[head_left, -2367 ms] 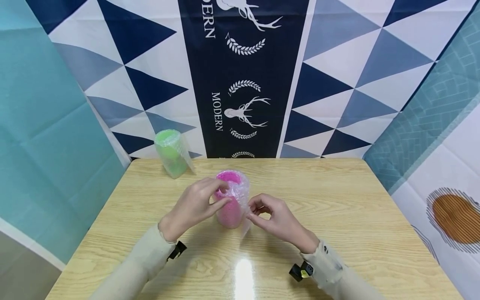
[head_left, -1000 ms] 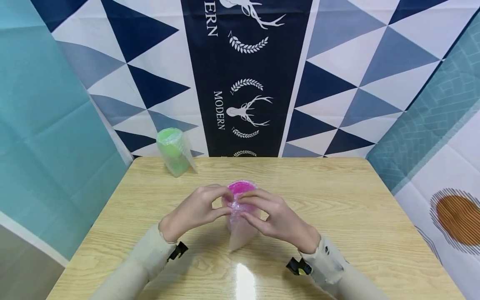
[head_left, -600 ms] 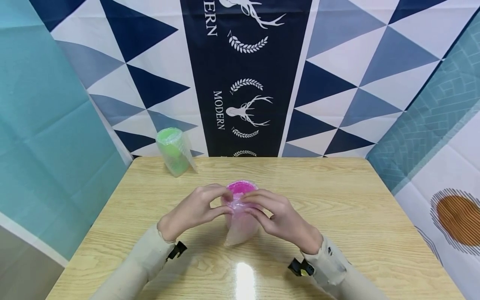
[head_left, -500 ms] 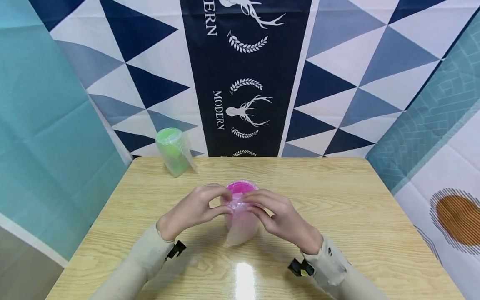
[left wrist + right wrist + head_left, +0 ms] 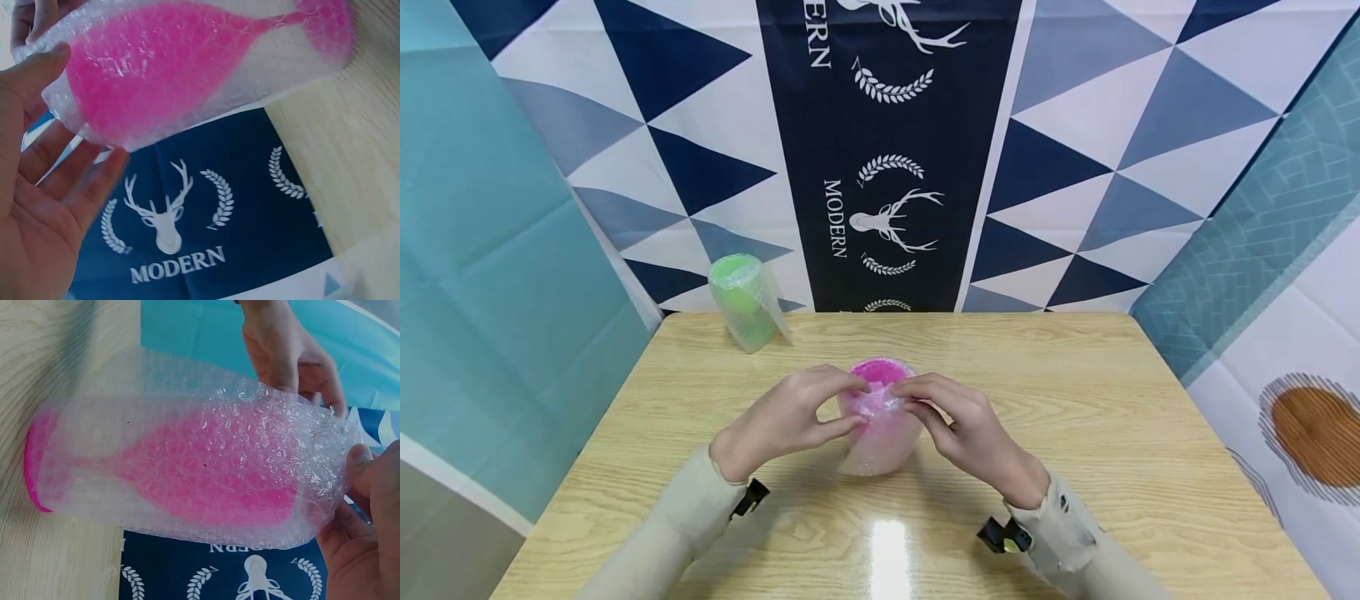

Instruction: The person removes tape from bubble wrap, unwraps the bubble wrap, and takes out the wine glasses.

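A pink goblet (image 5: pixel 231 487), its bowl, stem and foot showing through, stands wrapped in clear bubble wrap (image 5: pixel 169 534) near the middle of the table. My left hand (image 5: pixel 786 421) pinches the wrap's upper edge at the left, its thumb on the outside. On the opposite side my right hand (image 5: pixel 973 429) grips the same upper edge, thumb outside in the right wrist view. The goblet's open mouth faces up between both hands. At the lower front, the wrap's loose corner (image 5: pixel 855 463) sticks out to the left.
A green goblet (image 5: pixel 743 302), likewise in bubble wrap, stands at the table's back left corner. The wooden table (image 5: pixel 1075 400) backs onto a patterned cloth (image 5: pixel 895 125). Teal cloth (image 5: pixel 512 275) hangs at the left.
The wrap's loose flap has come from the right side round to the front and now lies closer against the goblet. My right hand reached leftward, then drew back slightly right.
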`<state>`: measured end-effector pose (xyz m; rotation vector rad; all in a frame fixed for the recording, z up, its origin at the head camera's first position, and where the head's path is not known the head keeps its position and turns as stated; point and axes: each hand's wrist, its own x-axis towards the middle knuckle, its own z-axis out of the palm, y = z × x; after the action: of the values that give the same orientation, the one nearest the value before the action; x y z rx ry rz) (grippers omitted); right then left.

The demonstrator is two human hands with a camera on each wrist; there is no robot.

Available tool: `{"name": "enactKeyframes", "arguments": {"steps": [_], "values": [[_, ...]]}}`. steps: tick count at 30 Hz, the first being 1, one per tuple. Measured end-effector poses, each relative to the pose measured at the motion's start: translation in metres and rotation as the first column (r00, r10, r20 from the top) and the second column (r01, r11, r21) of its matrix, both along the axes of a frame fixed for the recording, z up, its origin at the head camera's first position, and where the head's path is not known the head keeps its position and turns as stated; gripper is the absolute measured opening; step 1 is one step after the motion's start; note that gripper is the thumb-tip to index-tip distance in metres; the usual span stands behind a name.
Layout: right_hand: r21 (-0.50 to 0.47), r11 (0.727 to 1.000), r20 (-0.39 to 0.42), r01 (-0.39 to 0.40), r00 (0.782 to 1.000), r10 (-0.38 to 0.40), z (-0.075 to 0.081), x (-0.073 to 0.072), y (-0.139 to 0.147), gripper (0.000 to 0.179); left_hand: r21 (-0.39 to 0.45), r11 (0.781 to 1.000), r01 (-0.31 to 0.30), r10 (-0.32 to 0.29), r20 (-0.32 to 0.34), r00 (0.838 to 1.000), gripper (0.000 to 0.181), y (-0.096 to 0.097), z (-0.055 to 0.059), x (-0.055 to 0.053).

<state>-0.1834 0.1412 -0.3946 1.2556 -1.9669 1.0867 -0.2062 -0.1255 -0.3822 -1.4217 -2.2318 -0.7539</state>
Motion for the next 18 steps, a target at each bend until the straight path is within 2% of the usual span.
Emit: {"name": "enactKeyframes", "arguments": {"steps": [2,4,7,10,13,18], "values": [[-0.006,1.0,0.0,0.0,1.0,0.0,0.0,0.0,-0.001,0.015,-0.021,1.0,-0.017,0.015,-0.084,0.996,0.038,0.003,0.001,0.002],[-0.01,1.0,0.001,-0.001,1.0,0.001,0.0,-0.001,-0.003,0.017,-0.034,0.999,-0.023,0.017,-0.166,0.986,0.035,0.005,0.002,0.003],[-0.018,1.0,-0.002,0.001,1.0,-0.001,0.0,-0.001,-0.005,0.022,-0.036,0.999,-0.009,0.0,-0.247,0.969,0.03,0.008,0.003,0.005],[-0.029,1.0,-0.008,0.002,1.0,-0.002,-0.001,-0.001,-0.007,0.024,-0.041,0.999,0.024,-0.034,-0.266,0.963,0.027,0.011,0.003,0.005],[-0.043,0.999,-0.018,0.003,1.0,-0.004,-0.001,-0.001,-0.008,0.024,-0.045,0.998,0.045,-0.055,-0.257,0.965,0.028,0.012,0.002,0.005],[-0.048,0.999,-0.03,0.003,1.0,-0.005,-0.001,-0.002,-0.011,0.019,-0.054,0.998,0.014,-0.025,-0.206,0.978,0.028,0.011,0.003,0.007]]}}
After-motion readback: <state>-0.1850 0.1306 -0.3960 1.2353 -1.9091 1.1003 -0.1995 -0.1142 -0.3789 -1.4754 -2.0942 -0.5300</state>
